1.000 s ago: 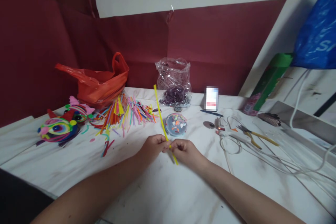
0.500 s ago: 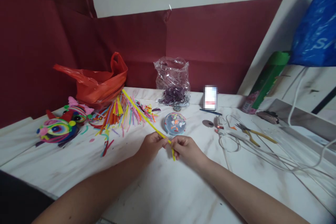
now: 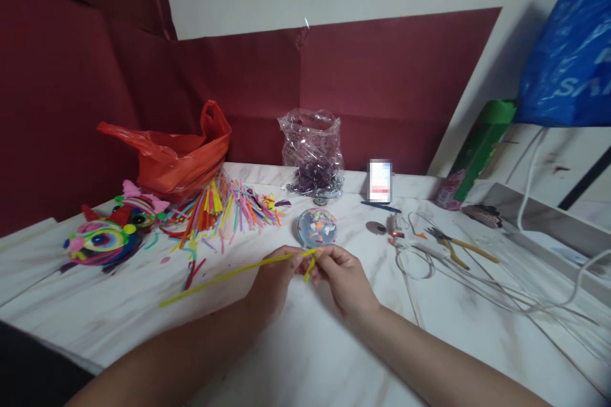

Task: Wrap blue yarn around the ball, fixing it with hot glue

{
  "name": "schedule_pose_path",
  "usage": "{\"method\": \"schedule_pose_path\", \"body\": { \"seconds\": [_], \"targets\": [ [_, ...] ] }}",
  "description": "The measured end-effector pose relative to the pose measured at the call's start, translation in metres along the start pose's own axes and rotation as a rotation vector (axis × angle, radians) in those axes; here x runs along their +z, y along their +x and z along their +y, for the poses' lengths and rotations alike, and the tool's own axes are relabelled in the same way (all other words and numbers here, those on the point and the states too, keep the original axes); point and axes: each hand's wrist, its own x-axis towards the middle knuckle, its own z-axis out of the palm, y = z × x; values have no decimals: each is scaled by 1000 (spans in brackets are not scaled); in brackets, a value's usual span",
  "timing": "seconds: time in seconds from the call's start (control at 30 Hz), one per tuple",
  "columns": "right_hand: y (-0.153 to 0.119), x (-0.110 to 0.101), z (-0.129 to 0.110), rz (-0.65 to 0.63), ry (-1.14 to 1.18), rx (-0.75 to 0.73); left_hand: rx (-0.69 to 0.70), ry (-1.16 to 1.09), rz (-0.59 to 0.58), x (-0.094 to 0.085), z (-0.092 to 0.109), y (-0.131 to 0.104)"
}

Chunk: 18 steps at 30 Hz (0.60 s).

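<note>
Between my two hands is a yellow pipe cleaner (image 3: 224, 277), pinched near one end. My left hand (image 3: 279, 273) is closed on it, thumb on top, and the long part stretches out to the left over the table. My right hand (image 3: 341, 270) pinches the same pipe cleaner close by, where it bends, with the short end hanging down between the hands. Just beyond my fingertips sits a round clear dish (image 3: 317, 227) with small white, orange and red scraps in it.
Bundles of colourful pipe cleaners (image 3: 238, 206) lie before a red plastic bag (image 3: 184, 156). Two colourful animal heads (image 3: 102, 240) sit at left. A clear bag (image 3: 312, 159) holds purple material. Pliers (image 3: 458, 247), a hot glue gun (image 3: 397, 227) and white cables (image 3: 477, 283) lie at right.
The yellow pipe cleaner's long part has swung from pointing up and left to lying low toward the left. Its short end is now bent at my right fingers.
</note>
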Motion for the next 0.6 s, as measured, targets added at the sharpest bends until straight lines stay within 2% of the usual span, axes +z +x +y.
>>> {"method": "schedule_pose_path", "body": {
  "seconds": [0.1,0.23,0.3,0.37,0.43,0.5,0.6],
  "targets": [
    [10,-9,-5,96,-30,-45,-142,-50,-102,0,6,-1],
    [19,-16,-12,151,-23,-62,-237,177,-273,2,13,-9],
    [18,-15,-12,151,5,-24,-251,242,-308,3,12,-11],
    [15,-12,-10,128,65,51,-239,230,-239,4,7,-10],
    [10,-8,-6,85,130,118,-191,144,-104,4,2,-6],
    [7,-6,-2,45,143,132,-151,71,3,1,0,-2],
    [5,-4,4,27,52,113,-101,47,80,-2,2,3]
  ]
}}
